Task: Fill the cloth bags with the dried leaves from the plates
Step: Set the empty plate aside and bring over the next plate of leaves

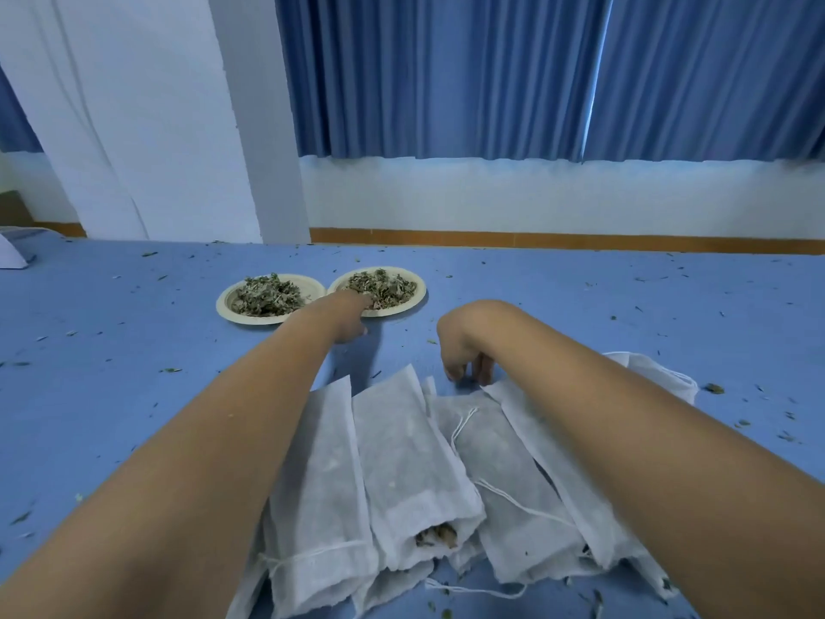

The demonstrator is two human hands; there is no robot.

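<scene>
The left hand (352, 315) reaches into the grey-green dried leaves (390, 288) heaped on the right-hand round pale paper plate (418, 291) — its fingers are buried in the pile, so I cannot tell whether they have closed. The right hand (464, 346) hangs, fingers loosely curled and empty, just beyond the flat white drawstring cloth bags (402, 462). Scooping seems in hand; next, a bag mouth must be held open.

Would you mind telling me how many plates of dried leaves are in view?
2. The left plate lies beyond the bags. The right plate lies right beside it, with the left hand reaching onto its leaves. None appears hidden.
</scene>
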